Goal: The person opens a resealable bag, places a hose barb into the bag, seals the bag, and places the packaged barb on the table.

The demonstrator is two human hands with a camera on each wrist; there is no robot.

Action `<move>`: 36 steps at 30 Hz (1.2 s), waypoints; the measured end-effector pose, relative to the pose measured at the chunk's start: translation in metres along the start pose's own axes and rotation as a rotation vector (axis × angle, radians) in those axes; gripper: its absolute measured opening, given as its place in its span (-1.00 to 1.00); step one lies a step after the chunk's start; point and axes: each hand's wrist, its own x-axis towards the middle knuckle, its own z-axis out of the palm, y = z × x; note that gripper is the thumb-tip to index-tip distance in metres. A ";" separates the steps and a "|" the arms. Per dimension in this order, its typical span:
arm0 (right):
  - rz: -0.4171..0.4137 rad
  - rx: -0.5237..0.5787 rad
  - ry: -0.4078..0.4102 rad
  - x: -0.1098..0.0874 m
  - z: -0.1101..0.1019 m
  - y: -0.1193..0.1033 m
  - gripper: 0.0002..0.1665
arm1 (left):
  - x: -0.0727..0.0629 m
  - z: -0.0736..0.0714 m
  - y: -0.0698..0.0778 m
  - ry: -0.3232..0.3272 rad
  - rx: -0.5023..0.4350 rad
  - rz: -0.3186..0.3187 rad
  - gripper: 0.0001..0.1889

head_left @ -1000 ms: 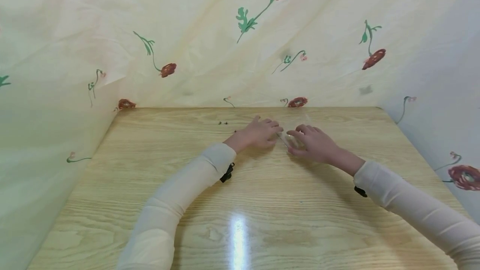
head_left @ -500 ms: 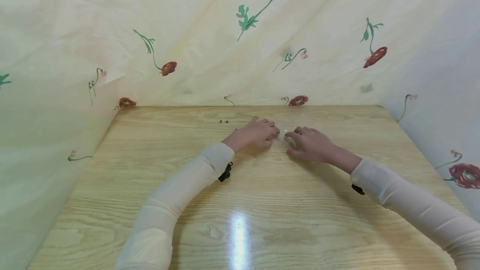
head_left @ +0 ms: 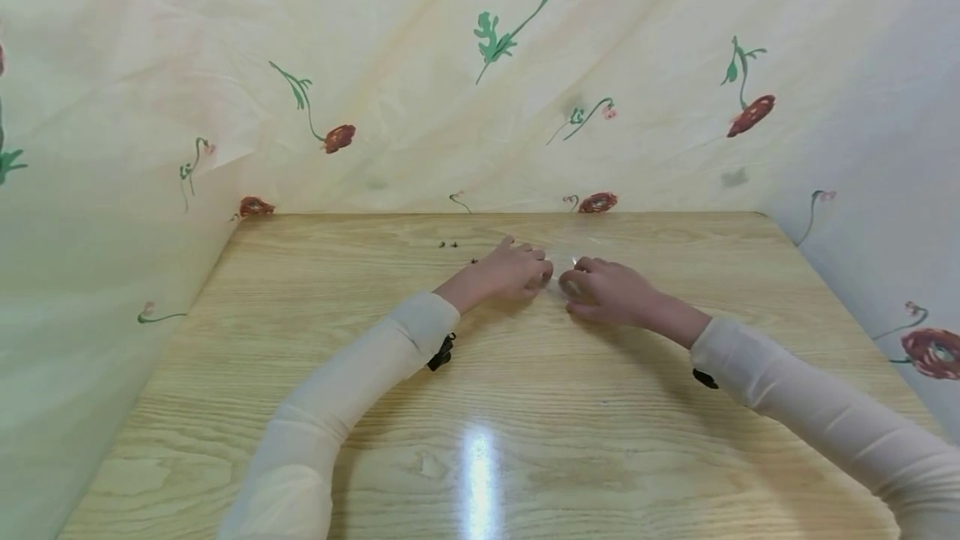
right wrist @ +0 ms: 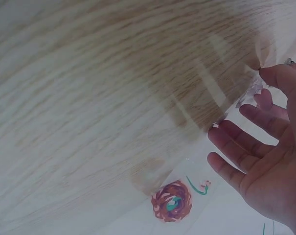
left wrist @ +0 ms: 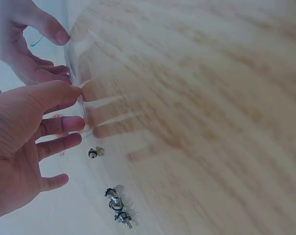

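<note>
Between the two hands is a thin, clear plastic piece (head_left: 556, 283), probably a small bag, hard to make out against the wood. My left hand (head_left: 517, 270) pinches its left side. In the left wrist view the thumb and fingers of that left hand (left wrist: 30, 127) meet at the see-through edge (left wrist: 73, 66). My right hand (head_left: 607, 292) holds the other side, fingers bent. Seen from the right wrist, the right hand's (right wrist: 265, 161) thumb and fingertips touch the crinkled plastic (right wrist: 249, 92). Its far part is hidden by the hands.
Small dark metal pieces, perhaps screws or fittings, lie left of the left hand: two (head_left: 448, 245) together and one (head_left: 474, 261) nearer the wrist. From the left wrist they look shiny (left wrist: 118, 208). A flowered cloth (head_left: 420, 107) rises behind the wooden table (head_left: 525, 423).
Both hands have shifted slightly left and toward the person. The right hand has come closer to the left, its fingers more bent around the plastic. The small metal pieces stay put.
</note>
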 end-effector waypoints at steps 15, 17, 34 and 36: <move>-0.036 0.005 0.052 0.008 0.002 -0.011 -0.76 | -0.009 0.004 -0.005 -0.008 -0.124 -0.039 -0.67; -0.040 0.014 0.069 0.008 0.003 -0.012 -0.82 | -0.011 0.005 -0.005 -0.003 -0.132 -0.043 -0.70; 0.023 0.093 0.141 0.010 0.002 -0.014 -0.96 | -0.013 0.010 -0.006 0.090 -0.200 -0.027 -0.83; 0.035 0.108 0.142 0.011 0.001 -0.015 -0.97 | -0.013 0.011 -0.006 0.109 -0.216 -0.031 -0.85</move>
